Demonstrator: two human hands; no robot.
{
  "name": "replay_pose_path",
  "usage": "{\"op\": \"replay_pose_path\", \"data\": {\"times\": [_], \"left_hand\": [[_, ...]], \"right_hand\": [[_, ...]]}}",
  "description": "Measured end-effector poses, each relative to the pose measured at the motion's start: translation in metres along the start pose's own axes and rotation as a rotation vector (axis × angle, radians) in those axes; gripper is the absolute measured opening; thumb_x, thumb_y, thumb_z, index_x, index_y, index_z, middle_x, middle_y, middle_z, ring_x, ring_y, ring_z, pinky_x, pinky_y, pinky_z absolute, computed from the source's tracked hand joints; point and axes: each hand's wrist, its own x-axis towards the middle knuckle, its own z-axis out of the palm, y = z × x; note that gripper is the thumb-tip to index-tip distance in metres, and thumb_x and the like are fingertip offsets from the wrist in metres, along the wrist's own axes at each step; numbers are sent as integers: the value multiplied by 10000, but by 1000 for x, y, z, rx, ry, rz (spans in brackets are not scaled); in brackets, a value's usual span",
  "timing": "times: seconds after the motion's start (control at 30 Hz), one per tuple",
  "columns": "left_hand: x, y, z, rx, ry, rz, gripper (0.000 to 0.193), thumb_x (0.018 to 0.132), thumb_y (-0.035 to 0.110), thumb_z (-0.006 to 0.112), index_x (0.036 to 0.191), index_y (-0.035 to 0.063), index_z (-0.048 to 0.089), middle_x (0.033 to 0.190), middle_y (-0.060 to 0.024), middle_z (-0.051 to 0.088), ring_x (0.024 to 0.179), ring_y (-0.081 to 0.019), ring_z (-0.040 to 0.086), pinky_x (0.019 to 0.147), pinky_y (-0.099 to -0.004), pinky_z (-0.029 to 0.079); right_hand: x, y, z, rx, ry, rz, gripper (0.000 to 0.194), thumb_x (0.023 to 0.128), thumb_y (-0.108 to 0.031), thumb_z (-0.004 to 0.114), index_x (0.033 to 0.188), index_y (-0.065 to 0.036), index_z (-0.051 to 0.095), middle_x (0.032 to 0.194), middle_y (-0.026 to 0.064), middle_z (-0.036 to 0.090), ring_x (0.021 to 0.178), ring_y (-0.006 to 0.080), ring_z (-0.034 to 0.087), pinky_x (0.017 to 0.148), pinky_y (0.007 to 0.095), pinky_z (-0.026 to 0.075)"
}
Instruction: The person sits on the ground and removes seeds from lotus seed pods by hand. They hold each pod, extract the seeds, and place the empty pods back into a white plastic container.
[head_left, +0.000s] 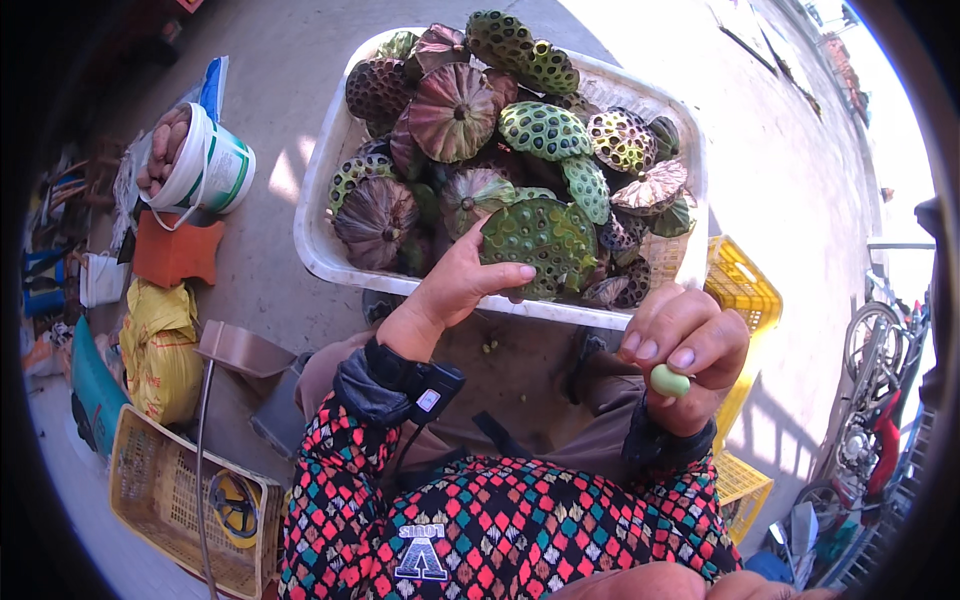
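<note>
My left hand (454, 281) grips a green lotus seed pod (541, 244) with its pitted face up, the thumb lying across its near edge. To the right, a pale green lotus seed (670, 381) is pinched between the fingertips of my right hand (686, 345), apart from the pod. Both hands are at the near edge of a large white plastic crate (420, 285), piled with green and purplish-brown lotus seed pods (452, 112). Several of those show dark seed holes; others lie with the stem side up.
A white bucket (232, 169) of brown tubers stands at left above a yellow sack (159, 360). A tan plastic basket (150, 480) lies lower left. Yellow crates (739, 285) stand at right, a motorcycle (862, 427) beyond. Small green bits (490, 346) lie on the ground between my legs.
</note>
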Motion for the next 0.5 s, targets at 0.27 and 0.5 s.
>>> {"op": "replay_pose_path", "data": {"times": [0.27, 0.5], "left_hand": [[4, 0, 4, 34, 27, -105, 536, 824, 68, 676, 1307, 32, 448, 1099, -95, 629, 873, -174, 662, 645, -295, 564], [7, 0, 6, 113, -12, -116, 513, 824, 225, 660, 1246, -11, 488, 966, -112, 664, 738, -196, 678, 574, -286, 550]], "right_hand": [[0, -39, 14, 184, -354, -208, 108, 893, -39, 622, 948, 54, 631, 962, 228, 661, 856, 325, 644, 722, 362, 579], [-7, -44, 12, 276, -432, -280, 148, 950, -125, 502, 965, -4, 585, 947, 202, 618, 863, 363, 650, 717, 412, 598]]}}
